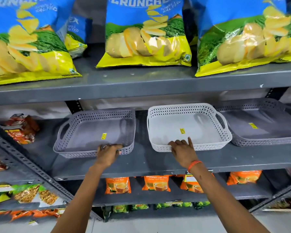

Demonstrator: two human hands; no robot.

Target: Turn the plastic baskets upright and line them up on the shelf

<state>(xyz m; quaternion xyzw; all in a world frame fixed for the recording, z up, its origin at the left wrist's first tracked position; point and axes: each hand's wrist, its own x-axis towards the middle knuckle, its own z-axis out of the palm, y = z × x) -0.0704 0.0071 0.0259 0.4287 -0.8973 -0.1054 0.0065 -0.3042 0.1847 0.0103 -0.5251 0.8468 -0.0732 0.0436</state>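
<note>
Three shallow perforated plastic baskets stand upright in a row on the grey middle shelf [141, 158]. The left basket [84, 132] is lilac-grey, the middle basket [168, 125] is white, and the right basket [265, 120] is grey and runs off the frame. Each has a small yellow sticker inside. My left hand [107, 153] grips the front rim of the left basket, near its right corner. On the white basket's front rim rests my right hand [183, 148], fingers curled over the edge and the index finger pointing up inside.
Blue and yellow crisp bags [144, 32] fill the shelf above, hanging low over the baskets. Red snack packets [22, 130] lie at the far left of the middle shelf. Orange tea packets [155, 183] stand on the shelf below. A slotted metal upright [32, 165] runs diagonally at left.
</note>
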